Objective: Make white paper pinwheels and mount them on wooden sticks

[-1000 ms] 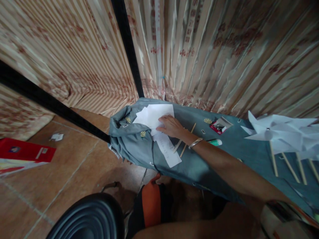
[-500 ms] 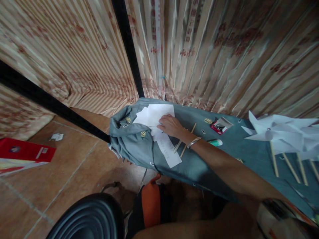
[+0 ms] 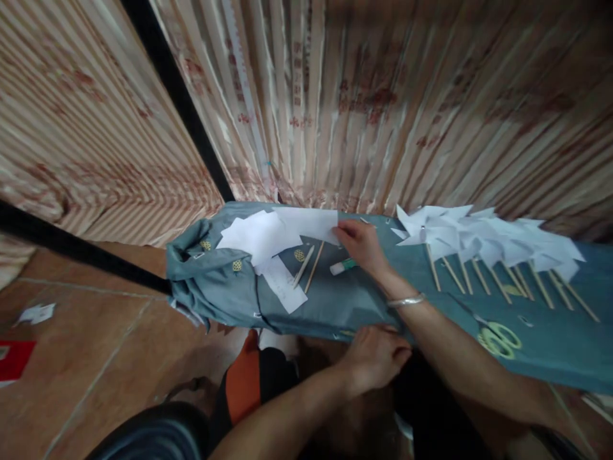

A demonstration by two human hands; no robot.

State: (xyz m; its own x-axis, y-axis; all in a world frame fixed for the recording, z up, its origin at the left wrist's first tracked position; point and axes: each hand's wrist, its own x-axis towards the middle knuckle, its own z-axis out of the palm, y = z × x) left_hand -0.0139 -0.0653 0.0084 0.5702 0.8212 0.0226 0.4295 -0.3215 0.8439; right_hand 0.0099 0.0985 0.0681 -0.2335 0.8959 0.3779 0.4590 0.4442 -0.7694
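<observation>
My right hand point(image 3: 360, 246), a silver bracelet on its wrist, pinches the right end of a white paper sheet point(image 3: 313, 223) over the cloth-covered table. The sheet's left end lies by a stack of white paper pieces point(image 3: 261, 235) with pointed edges. Close below that hand is a glue stick point(image 3: 343, 266) with a green label. My left hand point(image 3: 376, 359) is at the table's front edge with its fingers curled closed; whether anything is in them is hidden. A pencil-like stick point(image 3: 303, 266) and a thin wooden stick point(image 3: 314, 267) lie near a paper strip with writing point(image 3: 283, 285).
Several white paper pinwheels point(image 3: 483, 236) on wooden sticks lie overlapping at the right. Yellow-green-handled scissors point(image 3: 499, 338) rest before them. A grey-green cloth point(image 3: 330, 313) covers the table. Black poles point(image 3: 184, 108) and a pleated curtain point(image 3: 306, 96) stand behind; a black stool point(image 3: 158, 437) is lower left.
My right hand has lifted off the paper stack and drawn a sheet to the right. My left hand has come into view at the table edge. The view has shifted right.
</observation>
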